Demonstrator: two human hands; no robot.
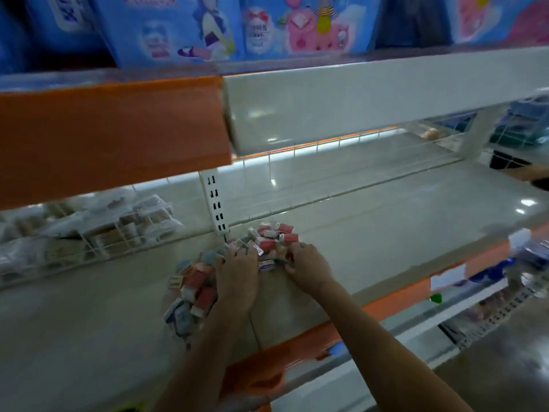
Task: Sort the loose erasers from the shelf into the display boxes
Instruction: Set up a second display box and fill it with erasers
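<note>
A heap of loose erasers (196, 289), wrapped in red, white and blue-grey sleeves, lies on the pale shelf (371, 233). More of them sit further back (274, 236). My left hand (237, 278) lies on the pile, fingers spread and bent down among the erasers. My right hand (306, 266) reaches in beside it, its fingertips curled round a few small erasers (269, 264) at the pile's near side. The frame is blurred, so the exact grip is hard to make out. No display box is in view.
A wire basket (98, 233) with bagged goods stands at the left. A slotted upright (217, 203) rises behind the pile. An orange and white shelf front (118, 135) hangs overhead, with blue cartoon boxes (184, 28) above. Lower shelves lie at the right.
</note>
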